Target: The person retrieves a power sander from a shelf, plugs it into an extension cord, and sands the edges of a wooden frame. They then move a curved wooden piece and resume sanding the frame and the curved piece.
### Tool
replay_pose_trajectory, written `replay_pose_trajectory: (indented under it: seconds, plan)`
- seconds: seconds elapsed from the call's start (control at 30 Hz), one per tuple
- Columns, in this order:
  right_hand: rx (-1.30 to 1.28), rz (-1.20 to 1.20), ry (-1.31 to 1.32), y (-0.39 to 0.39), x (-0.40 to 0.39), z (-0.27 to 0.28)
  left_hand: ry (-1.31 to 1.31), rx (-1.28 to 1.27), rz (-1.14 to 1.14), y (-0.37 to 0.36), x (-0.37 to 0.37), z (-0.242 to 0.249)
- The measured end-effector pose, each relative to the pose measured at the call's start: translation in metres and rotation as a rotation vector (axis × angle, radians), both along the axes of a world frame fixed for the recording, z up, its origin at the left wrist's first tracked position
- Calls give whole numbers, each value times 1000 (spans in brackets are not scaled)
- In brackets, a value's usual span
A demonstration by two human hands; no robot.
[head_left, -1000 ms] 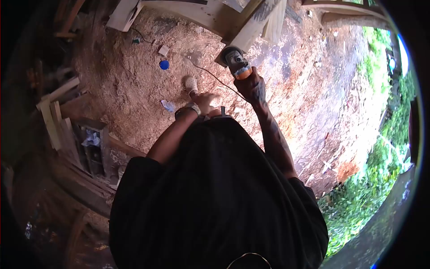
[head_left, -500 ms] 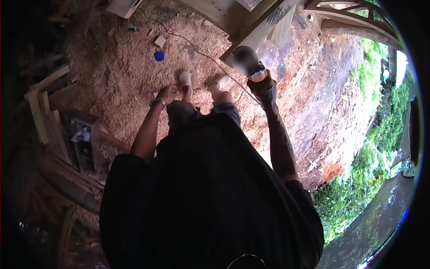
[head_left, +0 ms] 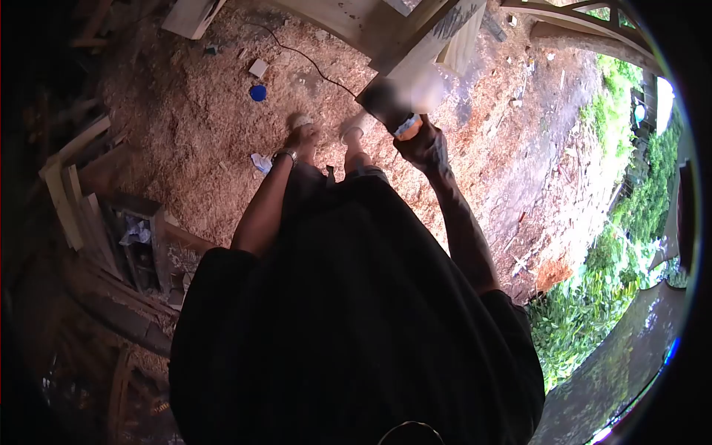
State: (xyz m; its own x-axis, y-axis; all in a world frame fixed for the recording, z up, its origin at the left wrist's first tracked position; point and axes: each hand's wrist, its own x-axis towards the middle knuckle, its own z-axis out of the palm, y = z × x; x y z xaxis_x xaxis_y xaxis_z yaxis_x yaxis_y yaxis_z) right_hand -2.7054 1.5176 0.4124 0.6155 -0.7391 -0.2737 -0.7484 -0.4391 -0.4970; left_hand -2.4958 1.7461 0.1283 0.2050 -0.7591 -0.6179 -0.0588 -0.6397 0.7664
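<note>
My right hand [head_left: 426,148] is wrapped round a power tool [head_left: 407,127] with an orange and white band. The tool's far end is blurred, and it lies against or just over the near end of a wooden board [head_left: 415,46]. My left hand [head_left: 305,136], with a band at the wrist, hangs low in front of my leg and foot; its fingers are too dark and blended with the leg to make out. A crumpled white scrap [head_left: 261,163] lies beside the left wrist.
Wood shavings [head_left: 200,141] cover the ground. A dark cord [head_left: 315,65] runs toward the tool. A blue round object [head_left: 257,93] and a pale block [head_left: 258,68] lie ahead. Planks [head_left: 63,200] and a wooden frame [head_left: 159,245] stand left; curved woodwork [head_left: 578,18] is at upper right.
My right hand and the tool have moved left, closer to the board's end. My left hand has moved right and slightly forward, uncovering the white scrap. The view has shifted slightly.
</note>
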Motion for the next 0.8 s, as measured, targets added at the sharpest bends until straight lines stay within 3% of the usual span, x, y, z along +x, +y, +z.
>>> replay_pose_trajectory:
  seconds: [0.1,0.23,0.33,0.47,0.53,0.67,0.8]
  plan:
    - [-52,-62,-46,-8,-2,1,274,-59,182,-11,5,-4]
    - [14,-27,38,-4,10,17,-36,-68,-17,-28,13,9]
    - [-17,46,-7,-1,5,5,85,-25,116,-37,14,43]
    - [-51,-104,-110,-18,1,2,195,-28,175,-33,13,15]
    - [44,-96,-60,-17,2,4,279,-21,219,-34,8,17]
    - [-21,64,9,3,4,-1,292,48,260,-42,0,31]
    - [-65,-62,-31,-17,1,12,324,35,321,-36,-5,16]
